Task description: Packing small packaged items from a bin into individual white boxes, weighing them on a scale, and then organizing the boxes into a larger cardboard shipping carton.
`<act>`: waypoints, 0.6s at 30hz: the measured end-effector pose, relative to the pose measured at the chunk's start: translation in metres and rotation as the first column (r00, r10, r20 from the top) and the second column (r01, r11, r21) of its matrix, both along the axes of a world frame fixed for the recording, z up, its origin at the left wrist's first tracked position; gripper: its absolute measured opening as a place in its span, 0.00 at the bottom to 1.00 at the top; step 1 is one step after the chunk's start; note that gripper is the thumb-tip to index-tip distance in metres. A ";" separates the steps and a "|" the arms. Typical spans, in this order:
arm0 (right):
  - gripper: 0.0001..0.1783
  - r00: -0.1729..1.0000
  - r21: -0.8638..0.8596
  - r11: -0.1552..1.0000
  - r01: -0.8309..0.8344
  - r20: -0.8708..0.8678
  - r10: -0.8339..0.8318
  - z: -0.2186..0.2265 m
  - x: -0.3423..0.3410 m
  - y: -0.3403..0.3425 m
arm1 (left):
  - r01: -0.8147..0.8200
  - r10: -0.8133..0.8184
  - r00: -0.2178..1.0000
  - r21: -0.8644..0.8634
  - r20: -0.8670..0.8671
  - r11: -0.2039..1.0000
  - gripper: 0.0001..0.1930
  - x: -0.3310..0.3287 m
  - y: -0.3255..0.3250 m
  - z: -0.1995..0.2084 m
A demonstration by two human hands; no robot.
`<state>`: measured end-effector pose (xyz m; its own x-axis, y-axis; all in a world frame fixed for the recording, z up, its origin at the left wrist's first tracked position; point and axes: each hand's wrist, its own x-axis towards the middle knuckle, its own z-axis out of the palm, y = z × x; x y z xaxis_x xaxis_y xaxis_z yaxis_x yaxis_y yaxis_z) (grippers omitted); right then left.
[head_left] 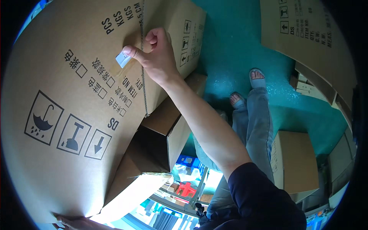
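Note:
A big brown cardboard box with printed symbols and checkboxes fills the left side, tilted, with an open flap toward its lower right. My right hand is at its upper edge, fingers curled in and thumb stretched out. The thumb tip lies on a small whitish-blue piece, like a label or tape end, against the box face beside a strip of clear brownish tape. At the bottom rim of the view, my left hand grips the box's lower edge; most of it is cut off.
Another printed carton stands at the upper right, and a smaller box by my legs. My feet in sandals stand on the green floor. Behind are a red stool, a blue crate and shelving.

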<state>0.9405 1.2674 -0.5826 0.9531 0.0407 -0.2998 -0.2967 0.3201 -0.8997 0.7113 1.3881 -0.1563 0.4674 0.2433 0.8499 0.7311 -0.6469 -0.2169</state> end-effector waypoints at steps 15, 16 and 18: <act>0.26 0.998 0.146 0.988 0.039 -0.044 -0.033 -0.010 -0.033 -0.009 | 0.179 -0.203 0.979 -0.385 -0.023 0.905 0.27 0.013 -0.041 -0.042; 0.24 0.997 0.080 0.997 0.008 -0.073 -0.002 -0.012 -0.039 -0.018 | 0.225 -0.285 0.958 -0.528 -0.033 0.818 0.27 0.017 -0.055 -0.052; 0.22 0.989 0.123 0.992 0.015 -0.147 0.004 -0.010 -0.058 -0.041 | 0.273 -0.443 0.896 -0.767 -0.017 0.581 0.25 0.025 -0.081 -0.076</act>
<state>0.8829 1.2263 -0.5921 0.8994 0.0809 -0.4296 -0.4207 0.4278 -0.8000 0.7368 1.3073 -0.2319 0.7825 0.5146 0.3505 0.4031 -0.8478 0.3447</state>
